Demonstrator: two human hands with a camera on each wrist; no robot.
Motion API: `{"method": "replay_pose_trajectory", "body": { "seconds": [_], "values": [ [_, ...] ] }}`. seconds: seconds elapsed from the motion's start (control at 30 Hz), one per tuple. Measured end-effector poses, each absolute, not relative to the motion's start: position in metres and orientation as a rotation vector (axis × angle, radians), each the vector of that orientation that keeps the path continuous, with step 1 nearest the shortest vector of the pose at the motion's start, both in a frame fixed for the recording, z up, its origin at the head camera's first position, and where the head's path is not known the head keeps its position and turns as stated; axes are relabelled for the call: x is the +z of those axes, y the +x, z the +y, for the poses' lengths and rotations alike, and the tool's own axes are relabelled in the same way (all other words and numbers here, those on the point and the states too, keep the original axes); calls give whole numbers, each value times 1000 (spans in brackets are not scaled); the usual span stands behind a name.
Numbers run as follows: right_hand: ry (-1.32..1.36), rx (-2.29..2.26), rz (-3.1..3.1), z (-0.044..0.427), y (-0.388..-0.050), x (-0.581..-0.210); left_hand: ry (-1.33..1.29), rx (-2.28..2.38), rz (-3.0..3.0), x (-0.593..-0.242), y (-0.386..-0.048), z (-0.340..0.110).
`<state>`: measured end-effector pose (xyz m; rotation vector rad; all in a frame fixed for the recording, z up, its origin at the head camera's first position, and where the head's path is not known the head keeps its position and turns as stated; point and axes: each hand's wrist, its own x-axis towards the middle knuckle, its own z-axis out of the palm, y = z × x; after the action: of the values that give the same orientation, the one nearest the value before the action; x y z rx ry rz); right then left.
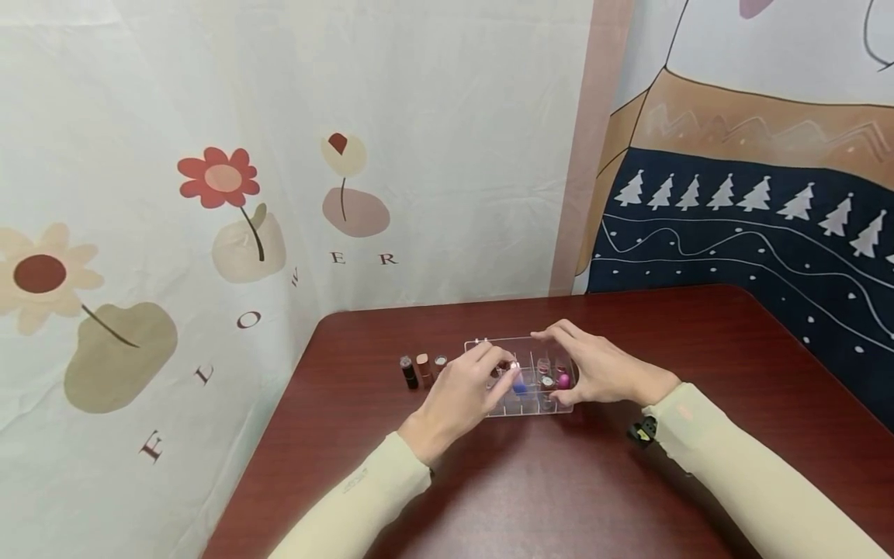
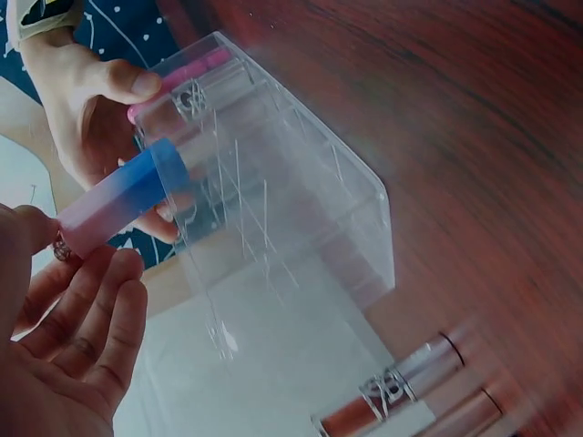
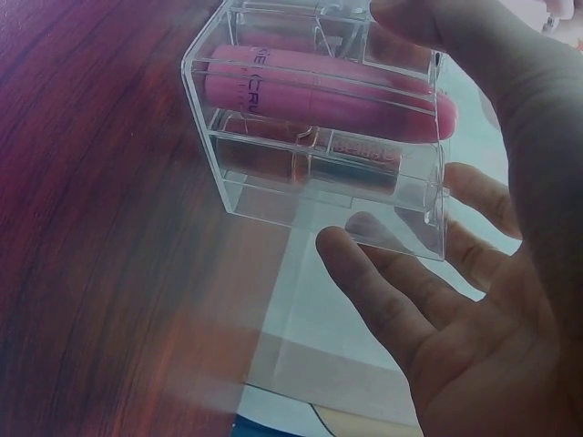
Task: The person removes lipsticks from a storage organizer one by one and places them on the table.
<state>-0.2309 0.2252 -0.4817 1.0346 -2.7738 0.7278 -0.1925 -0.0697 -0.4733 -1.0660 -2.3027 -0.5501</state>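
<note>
My left hand (image 1: pixel 454 396) pinches a hexagonal lipstick tube (image 2: pixel 118 198), pink fading to blue, near its pink end. In the left wrist view, its blue end is at the open top of a compartment in the clear plastic lipstick organizer (image 2: pixel 378 187). How deep the end sits is hard to tell through the plastic. My right hand (image 1: pixel 608 371) spans the organizer's right end, thumb on the near side and fingers on the far side. Close to that hand, a bright pink tube (image 3: pixel 319 96) and a darker lipstick tube (image 3: pixel 351 168) stand in compartments.
Left of the organizer, a black lipstick (image 1: pixel 408 374), a brown-pink lipstick (image 1: pixel 423 365) and a clear-capped tube (image 1: pixel 440 362) stand on the dark red table (image 1: pixel 335 473). A printed cloth wall (image 1: pixel 447 93) rises behind the table.
</note>
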Motion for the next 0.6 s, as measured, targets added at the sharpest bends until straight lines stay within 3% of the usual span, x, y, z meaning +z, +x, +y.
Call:
{"method": "replay_pose_trajectory", "body": {
  "seconds": [0.6],
  "values": [
    [1020,744,-2803,225,-230,-481,-993,-677,-2206,-471,-191,-111]
  ]
}}
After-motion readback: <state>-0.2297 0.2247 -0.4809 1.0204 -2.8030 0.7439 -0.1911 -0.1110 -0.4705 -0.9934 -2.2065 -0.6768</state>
